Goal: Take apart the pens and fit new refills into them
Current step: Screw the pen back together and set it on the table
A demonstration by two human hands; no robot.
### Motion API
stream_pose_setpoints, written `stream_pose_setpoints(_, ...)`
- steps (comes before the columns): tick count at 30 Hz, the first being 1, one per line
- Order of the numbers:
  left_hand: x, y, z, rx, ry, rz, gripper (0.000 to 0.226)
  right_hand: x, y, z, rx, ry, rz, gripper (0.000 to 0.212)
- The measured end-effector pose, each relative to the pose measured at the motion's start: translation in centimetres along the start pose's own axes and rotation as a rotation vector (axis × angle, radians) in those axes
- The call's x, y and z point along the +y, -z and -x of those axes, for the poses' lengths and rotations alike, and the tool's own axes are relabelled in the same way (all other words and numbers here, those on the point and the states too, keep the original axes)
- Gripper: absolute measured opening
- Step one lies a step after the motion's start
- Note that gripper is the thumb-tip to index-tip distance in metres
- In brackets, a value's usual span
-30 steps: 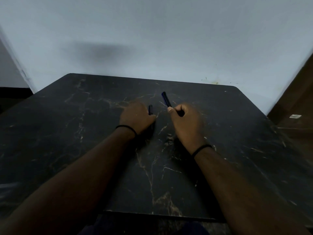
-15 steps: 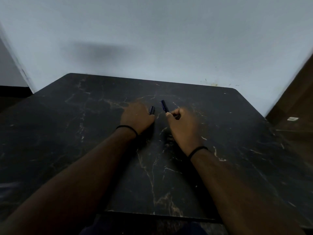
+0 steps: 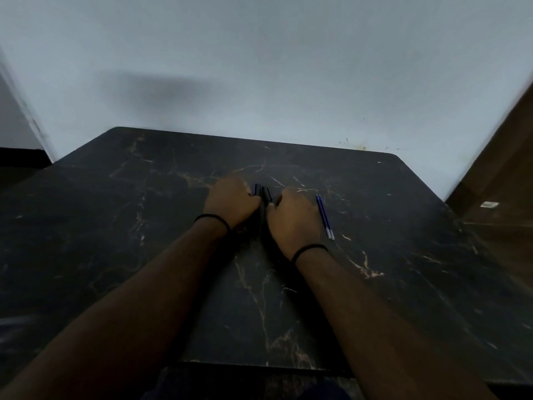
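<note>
the left hand (image 3: 230, 201) is seen from the back with its fingers curled under, so whatever is gripped is hidden, though dark pens (image 3: 263, 196) are seen poking out between it and the right hand (image 3: 294, 216); their count is hard to make out, perhaps two or three. the right hand's fingers are likewise curled out of sight against the pens, and a firm grip cannot be confirmed. two blue refills (image 3: 324, 216) are laid side by side on the black marbled table (image 3: 115, 226), just right of the right hand.
</note>
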State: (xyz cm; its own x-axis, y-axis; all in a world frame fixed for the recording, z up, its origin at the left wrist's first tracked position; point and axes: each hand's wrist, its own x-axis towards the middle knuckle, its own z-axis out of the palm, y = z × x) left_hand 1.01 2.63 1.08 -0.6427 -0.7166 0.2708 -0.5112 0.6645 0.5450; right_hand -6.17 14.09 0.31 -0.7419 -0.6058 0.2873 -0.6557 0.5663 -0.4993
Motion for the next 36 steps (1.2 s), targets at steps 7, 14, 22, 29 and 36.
stream_pose_setpoints(7, -0.25, -0.20, -0.39, -0.020, 0.007, -0.012, 0.043, -0.64, -0.43, 0.03, 0.000, -0.047, -0.048, 0.023)
stream_pose_setpoints(14, -0.30, -0.27, -0.45, -0.021, -0.042, -0.037, 0.033, -0.58, -0.35, 0.14, -0.002, -0.026, -0.060, 0.025)
stream_pose_setpoints(22, -0.52, -0.19, -0.50, -0.029, -0.055, -0.017, 0.031, -0.43, -0.38, 0.19, 0.005, -0.039, -0.100, 0.021)
stream_pose_setpoints(29, -0.61, -0.31, -0.44, -0.026, -0.061, 0.011, 0.029, -0.21, -0.32, 0.13, 0.014, -0.048, -0.129, 0.021)
stream_pose_setpoints(36, -0.81, -0.23, -0.45, -0.054, -0.064, 0.035, 0.025, -0.11, -0.49, 0.10, 0.008, -0.070, -0.152, 0.022)
